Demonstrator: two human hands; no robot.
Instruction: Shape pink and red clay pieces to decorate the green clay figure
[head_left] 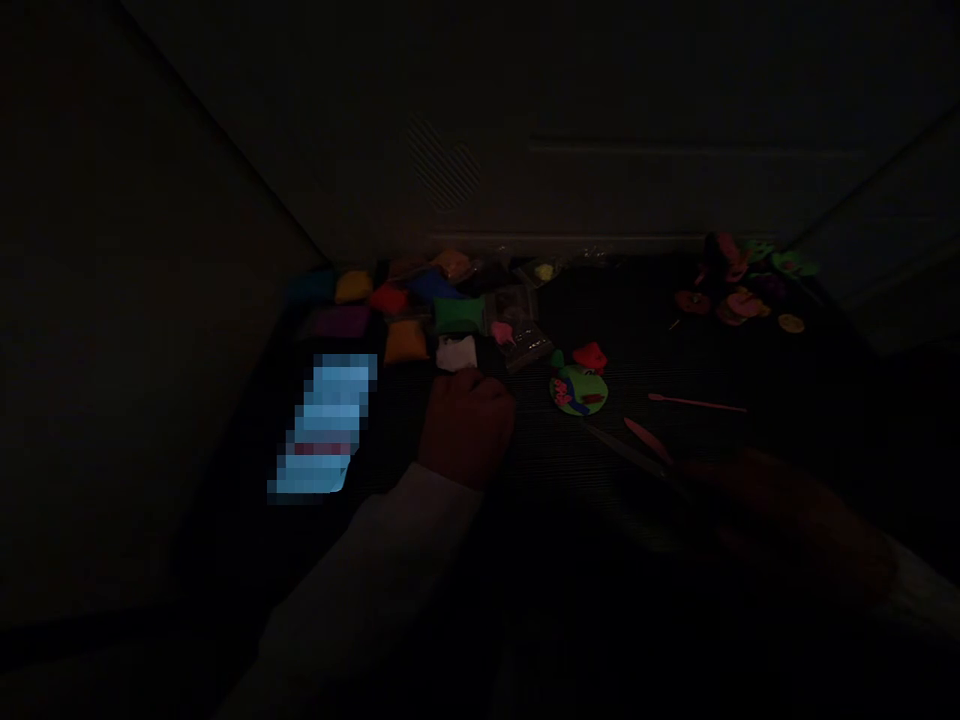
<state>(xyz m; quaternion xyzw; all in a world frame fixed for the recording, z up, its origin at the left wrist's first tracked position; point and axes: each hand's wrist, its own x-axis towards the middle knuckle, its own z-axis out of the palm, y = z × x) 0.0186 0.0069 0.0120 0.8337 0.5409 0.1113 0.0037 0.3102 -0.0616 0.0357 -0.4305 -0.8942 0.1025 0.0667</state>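
Observation:
The scene is very dark. My left hand (pixel 469 425) is left of centre, back upward, fingers curled closed at the near edge of a white clay packet (pixel 456 352); the fingertips are hidden. On the right, my right hand (pixel 795 520) is dim and smeared, its fingers closed round a thin-bladed tool (pixel 630 450) that points left. A pink blade-shaped piece (pixel 646 438) lies close beside that tool; whether they are joined I cannot tell. Just beyond their tips lies a round green clay piece (pixel 592 385) with red, blue and pink parts on it.
Several coloured clay packets (pixel 460 315) lie along the back left. A lit phone (pixel 322 425), its screen blurred, is left of my left hand. A pink modelling stick (pixel 697 402) lies to the right. Several coloured clay pieces (pixel 742 305) sit at the back right, before the wall (pixel 637 190).

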